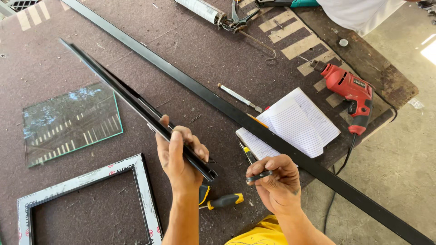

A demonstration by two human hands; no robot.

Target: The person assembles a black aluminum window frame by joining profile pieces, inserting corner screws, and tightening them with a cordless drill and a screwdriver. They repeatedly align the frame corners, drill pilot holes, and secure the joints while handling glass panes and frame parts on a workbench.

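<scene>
Left hand (pixel 178 156) wrapped around the near end of a black profile (pixel 136 103), thumb up along its side, fingers curled over the top — far end slanting up and away over the counter (pixel 190 54). Right hand (pixel 274 181) closed on a short dark strip (pixel 260 176), pinched between thumb and forefinger, just right of the profile's cut end.

Between the two hands, a yellow-and-black screwdriver (pixel 247 153); below the left wrist, another tool with a yellow-and-black handle (pixel 225 201). Just beyond the right hand, a long black bar (pixel 236 115) crossing over an open notebook (pixel 295 124). Farther right, a red drill (pixel 352 93). Left of the left hand, a glass pane (pixel 70 122), and nearer, a small frame (pixel 86 199) in protective film. Far beyond, a caulking gun (pixel 213 13).
</scene>
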